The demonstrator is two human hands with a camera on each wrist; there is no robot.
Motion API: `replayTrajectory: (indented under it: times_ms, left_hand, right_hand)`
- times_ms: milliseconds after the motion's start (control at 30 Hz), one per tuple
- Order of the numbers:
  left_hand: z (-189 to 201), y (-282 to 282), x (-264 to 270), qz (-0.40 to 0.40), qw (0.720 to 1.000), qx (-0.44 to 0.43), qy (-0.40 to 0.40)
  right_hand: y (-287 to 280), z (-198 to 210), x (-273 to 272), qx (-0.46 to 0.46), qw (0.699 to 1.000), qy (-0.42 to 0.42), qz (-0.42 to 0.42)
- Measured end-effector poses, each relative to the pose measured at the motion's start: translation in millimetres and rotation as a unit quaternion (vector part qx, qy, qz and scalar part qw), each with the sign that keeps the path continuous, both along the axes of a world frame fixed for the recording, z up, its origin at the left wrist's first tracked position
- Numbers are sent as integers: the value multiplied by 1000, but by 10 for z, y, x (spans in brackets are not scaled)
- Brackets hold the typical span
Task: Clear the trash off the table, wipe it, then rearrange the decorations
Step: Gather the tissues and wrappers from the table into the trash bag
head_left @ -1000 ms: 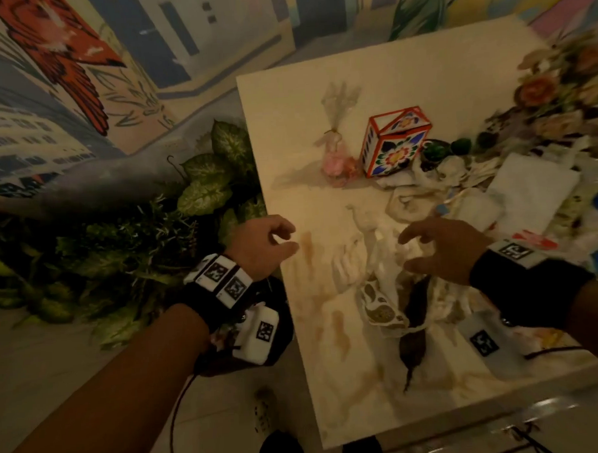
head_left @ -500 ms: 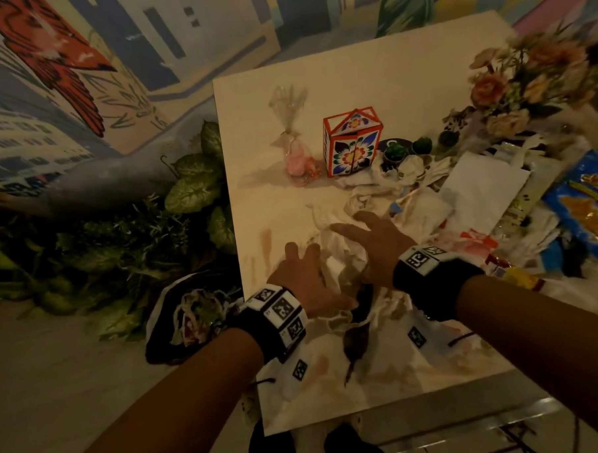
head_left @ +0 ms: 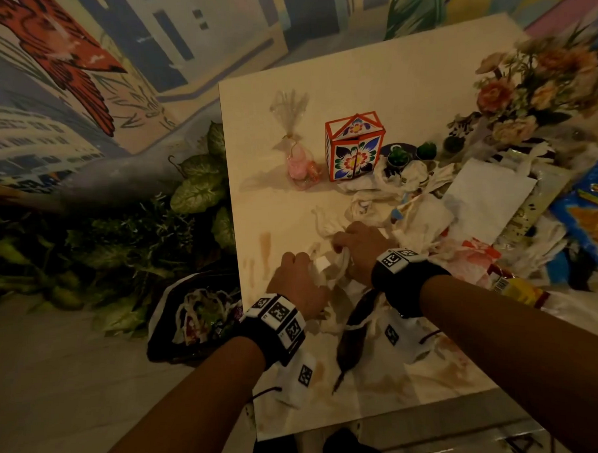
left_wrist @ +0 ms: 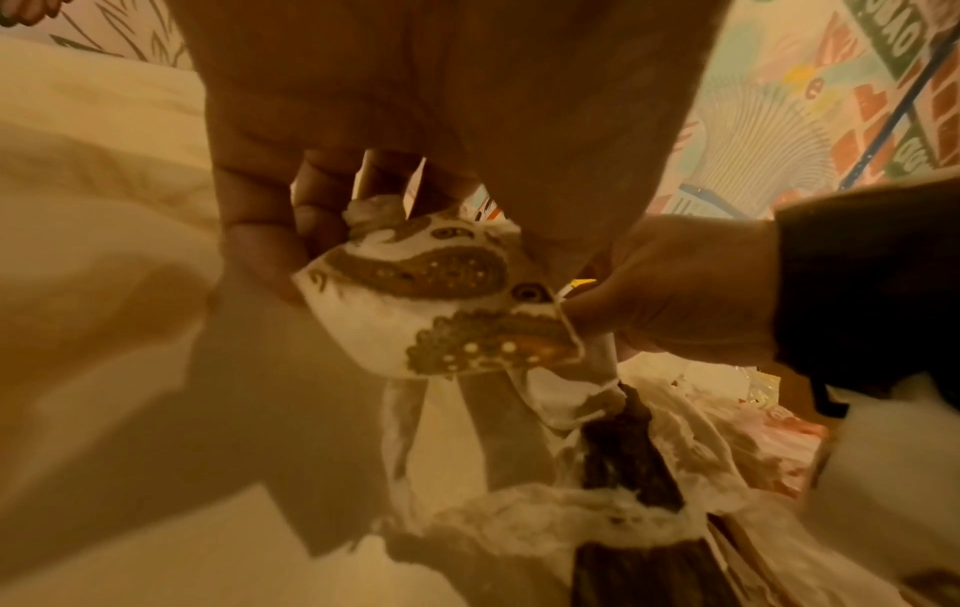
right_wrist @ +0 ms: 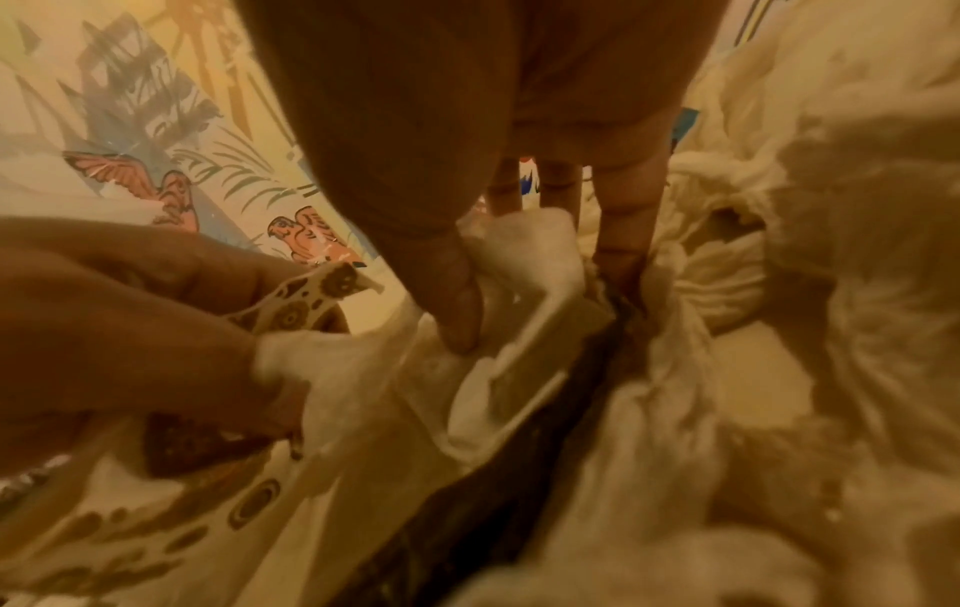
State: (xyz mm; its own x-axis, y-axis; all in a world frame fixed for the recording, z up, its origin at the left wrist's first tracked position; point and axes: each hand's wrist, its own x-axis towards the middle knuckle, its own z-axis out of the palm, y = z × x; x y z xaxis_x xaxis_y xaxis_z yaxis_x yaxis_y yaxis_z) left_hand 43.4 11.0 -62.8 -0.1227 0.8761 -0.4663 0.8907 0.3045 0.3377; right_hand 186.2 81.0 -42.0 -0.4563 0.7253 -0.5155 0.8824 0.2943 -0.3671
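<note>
On the cream table [head_left: 369, 72], near its front left, lies a heap of crumpled white tissues [head_left: 330, 276]. My left hand [head_left: 308, 265] grips a white napkin with a brown paisley print [left_wrist: 442, 295]. Beside it, my right hand [head_left: 343, 248] pinches a wad of white tissue [right_wrist: 524, 254] between thumb and fingers. A dark brown strip of trash [head_left: 350, 340] lies under the tissues, just below both wrists. Brown stains [head_left: 265, 241] mark the tabletop to the left of the hands.
A floral box [head_left: 354, 152], a pink cellophane-wrapped favour [head_left: 300, 164], small cactus pots [head_left: 399, 157] and a flower bouquet [head_left: 538, 89] stand behind the heap. White paper [head_left: 488, 197] and a blue snack bag [head_left: 591, 213] lie right. A trash-filled black bag [head_left: 195, 320] sits on the floor left, by leafy plants [head_left: 200, 193].
My left hand came from the table's left edge onto the tissue heap. Both hands went from spread fingers to curled grips on the tissues.
</note>
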Motion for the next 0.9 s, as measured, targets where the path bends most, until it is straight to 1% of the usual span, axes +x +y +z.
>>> replayTrajectory:
  times_ms: [167, 233, 333, 500, 700, 800, 900]
  left_hand:
    - [-7, 33, -21, -6, 1000, 2, -4]
    - [9, 39, -44, 2, 1000, 5, -19]
    - [107, 62, -104, 43, 997, 31, -60]
    - [356, 142, -145, 91, 984, 77, -132]
    - [640, 270, -78, 74, 975, 128, -164]
    - [781, 348, -169, 100, 962, 180, -181]
    - [899, 419, -399, 137, 945, 217, -205]
  right_hand:
    - [94, 36, 30, -22, 997, 32, -70]
    - [120, 91, 80, -7, 994, 58, -93]
    - [157, 226, 204, 26, 989, 86, -119]
    - [217, 551, 373, 71, 986, 84, -122]
    - [270, 719, 316, 100, 985, 69, -120]
    - [320, 763, 302, 110, 983, 74, -131]
    - [378, 843, 282, 128, 974, 110, -147]
